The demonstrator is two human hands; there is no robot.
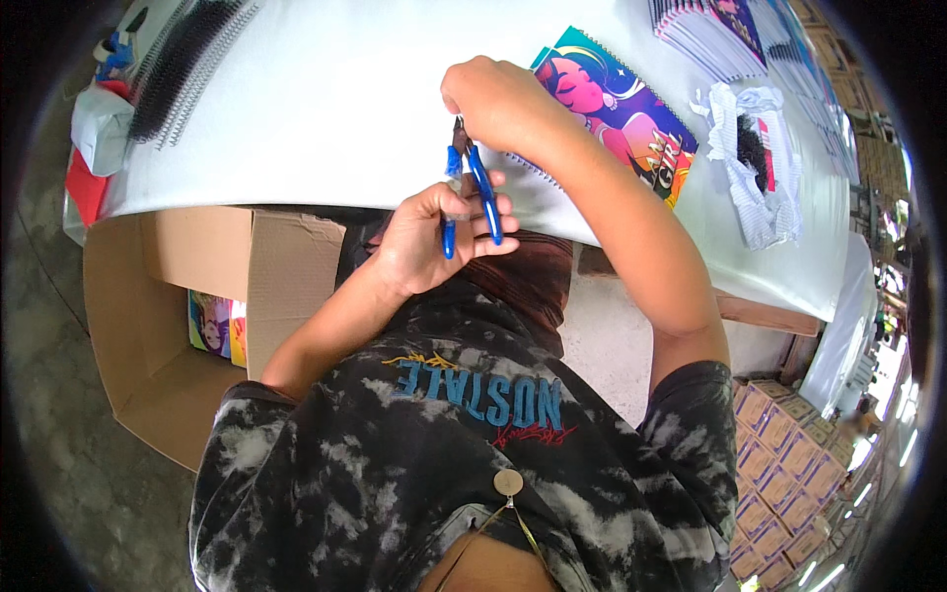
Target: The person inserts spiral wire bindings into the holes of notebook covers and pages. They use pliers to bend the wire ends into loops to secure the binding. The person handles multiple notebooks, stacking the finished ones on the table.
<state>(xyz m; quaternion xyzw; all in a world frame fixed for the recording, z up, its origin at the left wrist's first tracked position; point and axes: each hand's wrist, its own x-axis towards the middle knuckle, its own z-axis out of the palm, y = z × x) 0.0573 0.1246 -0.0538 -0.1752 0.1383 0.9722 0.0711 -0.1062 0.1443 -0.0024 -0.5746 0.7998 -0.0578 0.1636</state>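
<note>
A pair of pliers (484, 187) with blue handles lies across my left hand (419, 237), its jaws pointing away from me. The thumb holds one handle while the other fingers stretch loosely behind the other handle. Beyond the table's near edge, my right hand (501, 102) is curled right at the plier jaws. Its fingertips are hidden under the hand, so whatever they pinch cannot be made out. Partly covered by my right forearm, a spiral-bound notebook (631, 123) with a colourful illustrated cover rests on the white tabletop (335, 109).
Black wire binding coils (187, 74) lie at the far left. A stack of notebooks (702, 41) stands at the far right, near a crumpled striped plastic bag (735, 197) holding black bits. Below the table's left edge, an open cardboard box (286, 296) contains notebooks.
</note>
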